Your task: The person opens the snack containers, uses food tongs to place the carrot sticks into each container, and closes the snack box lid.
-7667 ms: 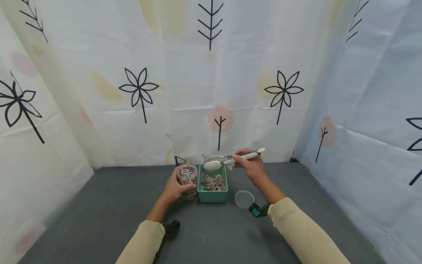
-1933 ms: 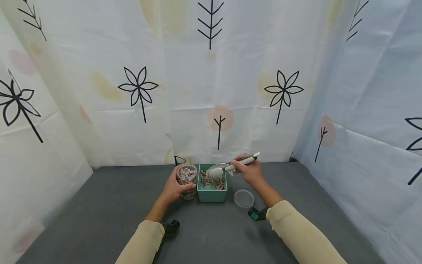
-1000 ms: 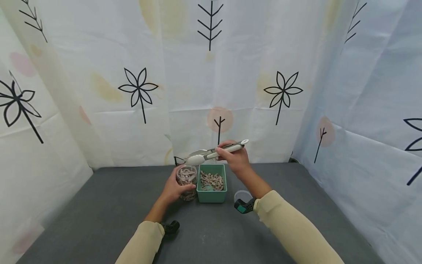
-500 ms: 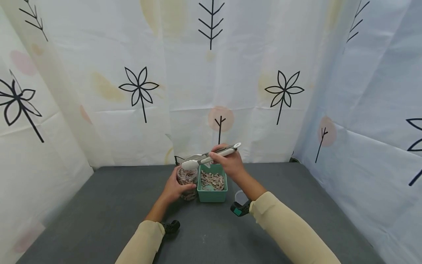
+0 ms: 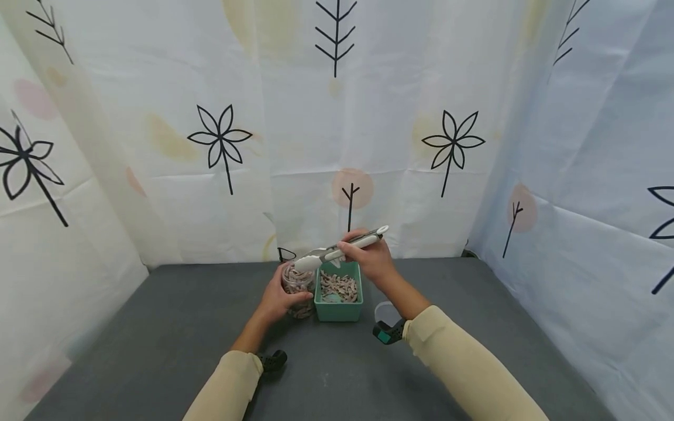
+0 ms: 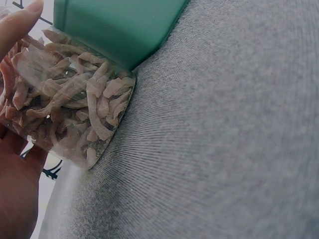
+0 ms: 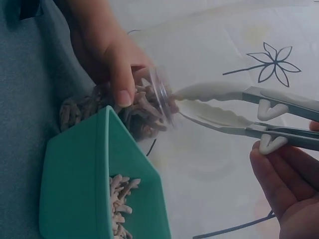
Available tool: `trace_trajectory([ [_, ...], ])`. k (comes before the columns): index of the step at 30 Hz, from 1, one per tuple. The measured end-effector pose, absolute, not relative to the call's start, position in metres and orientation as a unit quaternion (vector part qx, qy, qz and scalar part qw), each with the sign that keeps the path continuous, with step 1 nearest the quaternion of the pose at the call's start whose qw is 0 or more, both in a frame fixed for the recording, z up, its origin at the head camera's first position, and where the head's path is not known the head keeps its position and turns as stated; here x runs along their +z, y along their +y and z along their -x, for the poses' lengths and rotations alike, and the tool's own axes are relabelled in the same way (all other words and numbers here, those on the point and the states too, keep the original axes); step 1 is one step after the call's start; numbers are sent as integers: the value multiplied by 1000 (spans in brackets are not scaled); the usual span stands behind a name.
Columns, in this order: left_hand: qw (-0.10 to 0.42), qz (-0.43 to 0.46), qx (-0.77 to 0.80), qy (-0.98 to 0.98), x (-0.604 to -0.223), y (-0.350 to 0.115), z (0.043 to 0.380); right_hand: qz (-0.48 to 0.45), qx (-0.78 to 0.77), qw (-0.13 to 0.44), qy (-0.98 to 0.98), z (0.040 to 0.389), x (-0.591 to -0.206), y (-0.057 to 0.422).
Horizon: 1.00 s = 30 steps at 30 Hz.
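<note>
My left hand [image 5: 279, 298] grips a clear plastic jar [image 5: 299, 286] full of pale brownish dried strips, upright on the table. Close against the jar's right side stands a green bin [image 5: 339, 312] with more of the strips [image 5: 339, 286] in it. With my right hand [image 5: 368, 257] I hold white and grey kitchen tongs [image 5: 337, 252] by the handles. In the right wrist view the tongs' tips [image 7: 189, 97] are at the jar's mouth, slightly apart, touching or very near the strips at the top. Whether a strip is caught between them I cannot tell.
A clear round lid [image 5: 387, 314] lies on the dark grey table [image 5: 326, 374], partly hidden behind my right wrist. White patterned cloth [image 5: 305, 146] hangs close behind the table and on both sides.
The tongs have gone from inside the bin, up and left, then down to the jar's mouth. Compared with the earliest frame, the strips in the bin lie differently. My left hand has stayed on the jar.
</note>
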State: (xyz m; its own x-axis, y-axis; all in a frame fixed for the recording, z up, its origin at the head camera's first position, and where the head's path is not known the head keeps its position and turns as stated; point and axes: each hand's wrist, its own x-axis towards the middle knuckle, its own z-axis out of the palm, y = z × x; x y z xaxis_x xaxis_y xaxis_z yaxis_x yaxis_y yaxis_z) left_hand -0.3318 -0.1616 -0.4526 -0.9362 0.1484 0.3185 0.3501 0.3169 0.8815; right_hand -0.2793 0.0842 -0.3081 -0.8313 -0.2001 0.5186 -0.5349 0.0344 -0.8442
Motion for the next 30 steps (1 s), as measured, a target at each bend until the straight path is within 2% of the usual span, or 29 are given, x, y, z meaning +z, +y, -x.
trace_trajectory([
  [7, 85, 165, -558, -809, -439, -160, 322, -294, 628, 99, -714, 281, -310, 77],
  [13, 77, 167, -560, -807, -423, -158, 308, -290, 623, 130, -714, 280, -309, 76],
  [21, 86, 153, -556, -813, -449, -161, 331, -244, 627, 182, -717, 282, -310, 94],
  [30, 87, 153, -557, -811, -450, -161, 330, -229, 620, 202, -723, 283, -322, 122],
])
